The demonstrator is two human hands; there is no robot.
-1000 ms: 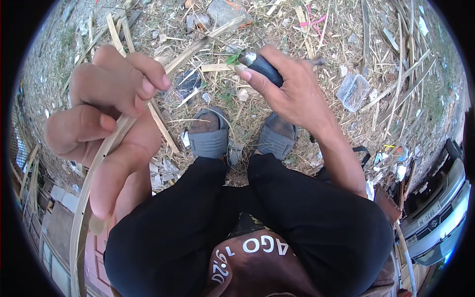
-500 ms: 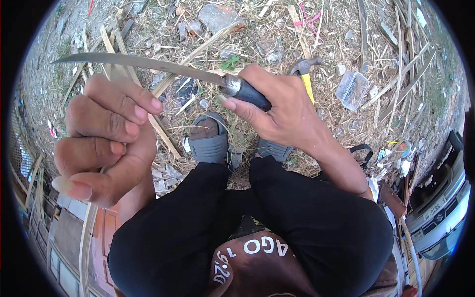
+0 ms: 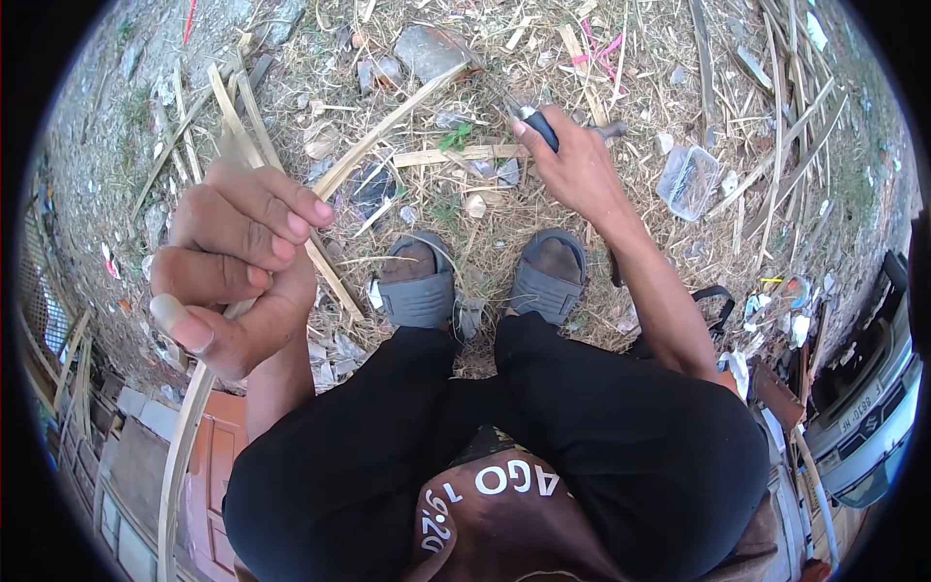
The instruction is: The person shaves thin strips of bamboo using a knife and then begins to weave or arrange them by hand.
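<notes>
My left hand (image 3: 238,267) is closed, fingers curled round a long pale wooden strip (image 3: 393,126). The strip runs from the lower left, passes through the hand and reaches up to the right, towards a grey stone. My right hand (image 3: 577,165) grips the dark handle of a knife (image 3: 540,128). Its blade points up and left and looks thin, seen almost edge-on beside the strip's far end. Behind the right hand shows part of a hammer head (image 3: 611,129); the hand hides the rest of the hammer.
Dry grass, stones and wood strips (image 3: 790,145) litter the ground. A clear plastic container (image 3: 690,181) lies to the right of my right hand. My sandalled feet (image 3: 417,281) stand below the hands. A grey stone (image 3: 432,53) is ahead, and a vehicle (image 3: 863,427) shows at the right edge.
My right hand has carried the knife forward, away from my left hand; the blade has swung from pointing left to pointing up-left. My left hand has shifted slightly right and down.
</notes>
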